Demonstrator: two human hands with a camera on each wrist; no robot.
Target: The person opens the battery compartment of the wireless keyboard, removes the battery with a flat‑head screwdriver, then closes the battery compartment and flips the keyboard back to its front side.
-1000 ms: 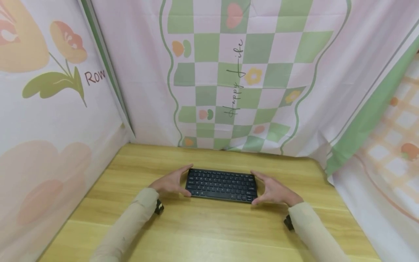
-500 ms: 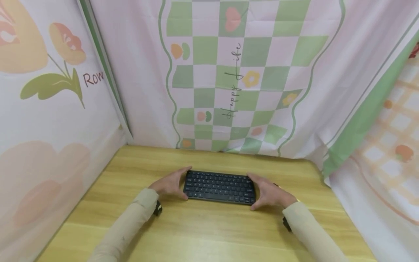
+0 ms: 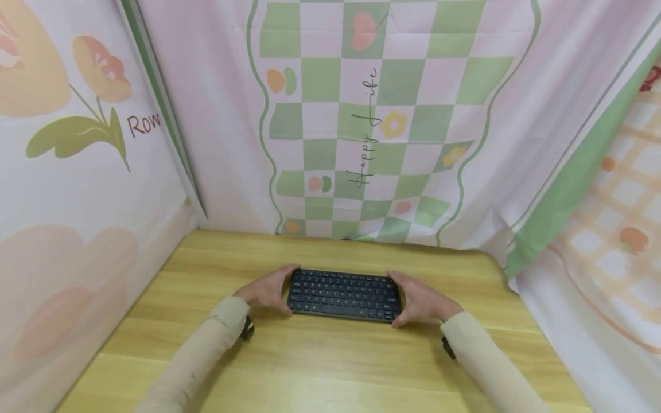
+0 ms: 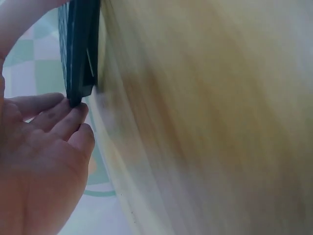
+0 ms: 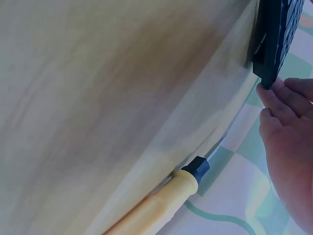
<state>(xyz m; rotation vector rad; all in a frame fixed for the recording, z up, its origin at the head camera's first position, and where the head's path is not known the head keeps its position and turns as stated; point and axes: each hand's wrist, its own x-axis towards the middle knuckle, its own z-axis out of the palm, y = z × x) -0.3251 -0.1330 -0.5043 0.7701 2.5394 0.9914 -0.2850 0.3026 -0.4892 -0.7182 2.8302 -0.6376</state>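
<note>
A compact black keyboard (image 3: 345, 295) lies on the wooden table, its keys facing up. My left hand (image 3: 265, 291) holds its left end, thumb at the near corner and fingers at the far one. At the right end, my right hand (image 3: 422, 299) holds it the same way. The left wrist view shows curled fingertips (image 4: 73, 115) against the edge of the keyboard (image 4: 80, 49). In the right wrist view, fingers (image 5: 281, 100) touch the corner of the keyboard (image 5: 278, 39), whose underside has a raised foot.
A screwdriver (image 5: 164, 203) with a yellowish handle and black collar lies on the table near the right hand; the head view hides it behind that arm. Printed curtains (image 3: 341, 143) enclose the wooden table (image 3: 330, 367) at the back and sides.
The right hand has moved slightly left, closing in on the keyboard's right end. The left hand stays at its end. The head view has shifted a little.
</note>
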